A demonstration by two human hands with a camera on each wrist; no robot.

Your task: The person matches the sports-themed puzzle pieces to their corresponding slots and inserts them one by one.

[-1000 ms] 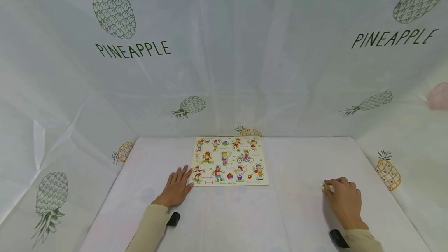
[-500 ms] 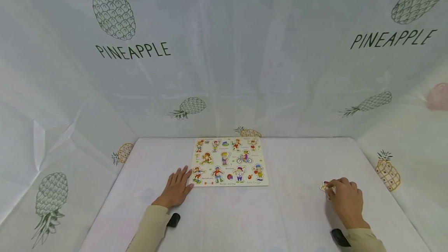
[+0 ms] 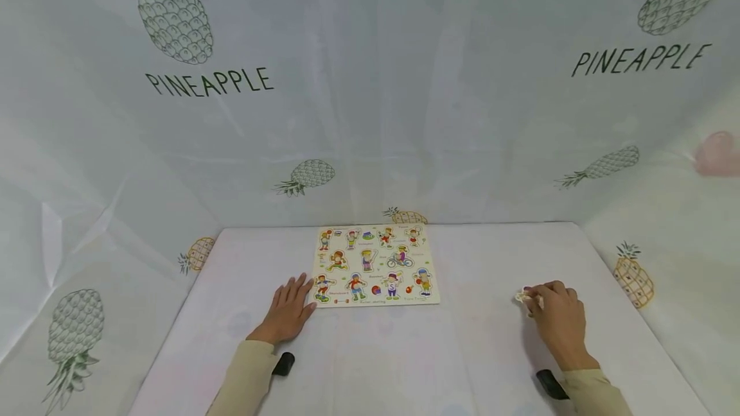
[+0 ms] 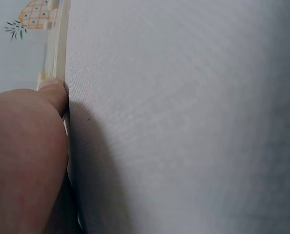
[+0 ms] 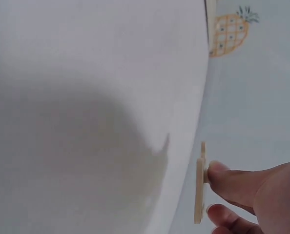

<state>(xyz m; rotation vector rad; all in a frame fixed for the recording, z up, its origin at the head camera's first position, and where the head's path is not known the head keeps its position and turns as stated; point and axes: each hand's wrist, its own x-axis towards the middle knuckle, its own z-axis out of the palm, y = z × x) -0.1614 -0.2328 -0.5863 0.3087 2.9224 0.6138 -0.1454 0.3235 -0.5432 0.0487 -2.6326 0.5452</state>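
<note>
A cream wooden peg-puzzle board (image 3: 377,271) printed with cartoon sports figures lies at the back of the table, all its figures in place in the head view. My left hand (image 3: 284,310) rests with fingers spread on the tabletop at the board's left side, the thumb at its front left corner. Seen up close, that thumb touches the pale board edge (image 4: 59,46). Out to the right, my right hand (image 3: 559,320) pinches a small wooden puzzle piece (image 3: 521,296). In the right wrist view the piece (image 5: 200,190) stands edge-on, raised over the table, its knob between thumb and fingers.
White cloth covers the table (image 3: 393,364). A pineapple-printed curtain (image 3: 370,114) rises behind and along both sides. On each wrist sits a small black device, one on the left (image 3: 283,364) and one on the right (image 3: 552,384).
My right hand has lifted slightly and shifted a little left with the puzzle piece. The head view has turned a bit. My left hand stays by the board.
</note>
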